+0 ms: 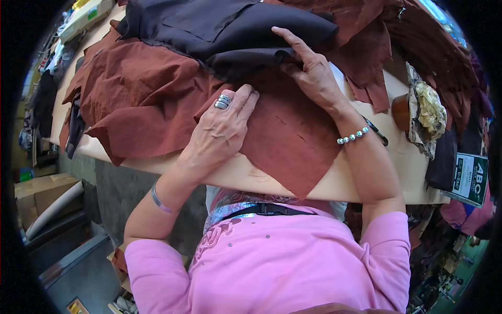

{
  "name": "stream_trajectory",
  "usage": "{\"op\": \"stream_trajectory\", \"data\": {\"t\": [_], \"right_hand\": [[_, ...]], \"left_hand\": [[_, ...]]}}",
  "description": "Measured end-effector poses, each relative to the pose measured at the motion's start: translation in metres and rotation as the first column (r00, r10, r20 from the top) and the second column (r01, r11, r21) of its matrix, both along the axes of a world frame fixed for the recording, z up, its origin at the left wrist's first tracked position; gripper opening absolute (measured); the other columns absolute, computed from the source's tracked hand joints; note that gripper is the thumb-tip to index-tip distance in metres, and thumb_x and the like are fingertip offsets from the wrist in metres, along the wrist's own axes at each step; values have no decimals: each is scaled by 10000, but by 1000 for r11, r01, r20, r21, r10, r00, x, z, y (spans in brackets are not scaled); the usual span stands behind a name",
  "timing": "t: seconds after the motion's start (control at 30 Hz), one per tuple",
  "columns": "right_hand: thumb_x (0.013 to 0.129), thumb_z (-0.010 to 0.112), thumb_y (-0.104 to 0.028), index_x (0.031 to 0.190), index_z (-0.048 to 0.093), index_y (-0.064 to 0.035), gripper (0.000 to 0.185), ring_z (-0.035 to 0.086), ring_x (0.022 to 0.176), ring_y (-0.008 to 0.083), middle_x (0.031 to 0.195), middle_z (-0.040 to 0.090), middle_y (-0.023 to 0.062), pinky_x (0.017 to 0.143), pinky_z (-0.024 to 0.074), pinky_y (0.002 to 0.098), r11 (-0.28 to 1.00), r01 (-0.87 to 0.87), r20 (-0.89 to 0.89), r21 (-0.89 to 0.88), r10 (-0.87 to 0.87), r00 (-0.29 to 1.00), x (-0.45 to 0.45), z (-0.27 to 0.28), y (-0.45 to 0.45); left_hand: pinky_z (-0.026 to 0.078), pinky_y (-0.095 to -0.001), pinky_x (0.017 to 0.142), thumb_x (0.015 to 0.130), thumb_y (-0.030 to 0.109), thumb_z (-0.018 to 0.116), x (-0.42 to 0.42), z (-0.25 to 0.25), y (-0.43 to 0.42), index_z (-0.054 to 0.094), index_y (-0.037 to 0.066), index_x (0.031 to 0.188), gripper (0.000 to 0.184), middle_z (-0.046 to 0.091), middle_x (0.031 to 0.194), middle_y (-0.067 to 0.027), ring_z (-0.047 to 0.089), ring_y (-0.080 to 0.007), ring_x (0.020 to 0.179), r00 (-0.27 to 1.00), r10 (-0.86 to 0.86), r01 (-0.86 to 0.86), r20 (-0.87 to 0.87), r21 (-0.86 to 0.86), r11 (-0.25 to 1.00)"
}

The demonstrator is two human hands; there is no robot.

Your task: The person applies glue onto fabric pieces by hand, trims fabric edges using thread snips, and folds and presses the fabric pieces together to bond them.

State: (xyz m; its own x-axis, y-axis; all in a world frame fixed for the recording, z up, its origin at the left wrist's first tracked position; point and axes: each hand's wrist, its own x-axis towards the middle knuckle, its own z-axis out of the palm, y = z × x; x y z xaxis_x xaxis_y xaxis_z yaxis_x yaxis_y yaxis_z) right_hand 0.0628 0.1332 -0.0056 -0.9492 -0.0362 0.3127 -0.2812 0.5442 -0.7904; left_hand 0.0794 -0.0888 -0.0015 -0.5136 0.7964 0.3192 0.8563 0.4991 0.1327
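Note:
My left hand (225,120), with wide silver rings, presses on reddish-brown cloth (146,99). Its fingers are bent and close together over a fold, and the thumb is hidden. My right hand (314,78), with a beaded bracelet (353,137) at the wrist, is at the near edge of a dark navy cloth (230,31). The index finger stretches out over the dark cloth, whose rolled edge lies between it and the thumb. The other fingers curl underneath, partly hidden. A pointed brown panel (298,141) hangs slightly over the table edge between my forearms.
The pale table (376,178) curves in front of me. At right stand a brown round container (401,112) with a crumpled yellowish bundle (431,110), more brown cloth (434,47) and a green ABC label (470,179). A cardboard box (44,196) lies low at left.

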Motion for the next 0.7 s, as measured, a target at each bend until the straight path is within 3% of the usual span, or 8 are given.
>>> {"op": "stream_trajectory", "data": {"t": [0.23,0.33,0.43,0.53,0.63,0.7], "right_hand": [[790,598,52,1376,393,-224,679,588,889,133,934,634,75,847,434,275,1000,9,-10,11,-9,1000,-1,-3,0],[787,615,30,1389,362,-220,700,585,895,135,931,637,80,843,434,275,999,25,18,25,-26,1000,0,-2,1],[784,634,5,1398,338,-214,716,585,898,138,932,647,78,841,431,273,997,79,92,20,-80,992,4,12,-4],[779,643,-5,1396,337,-200,716,574,856,128,880,644,66,829,433,269,997,72,-67,-17,-73,995,-1,10,-12],[779,629,16,1399,335,-221,726,551,815,110,824,625,46,825,429,259,996,76,-27,-55,-77,997,-6,5,-7],[775,616,35,1396,346,-237,729,540,796,105,802,615,38,823,427,251,996,62,-25,-63,-64,998,-6,4,-8]], "left_hand": [[466,-329,837,727,10,487,-2,14,-3,541,-12,1160,437,500,1191,-121,525,-271,979,976,-187,175,-108,-115,978],[452,-386,894,706,-19,515,-3,17,-5,513,43,1233,530,497,1245,-119,520,-305,1005,989,-140,143,40,-67,987],[459,-386,882,721,-30,525,-3,3,-5,516,36,1225,509,498,1237,-128,524,-324,1009,998,-47,46,30,30,998],[468,-387,864,736,-35,534,-4,5,-1,517,19,1213,480,498,1226,-141,530,-343,1012,999,7,-10,45,74,997],[476,-341,830,734,19,505,-7,3,0,534,-34,1159,429,499,1175,-128,529,-271,987,999,-14,16,-40,27,1000],[479,-342,829,733,18,506,-7,1,2,540,-42,1146,418,498,1175,-130,535,-271,979,996,-4,6,-90,29,1000]]}}
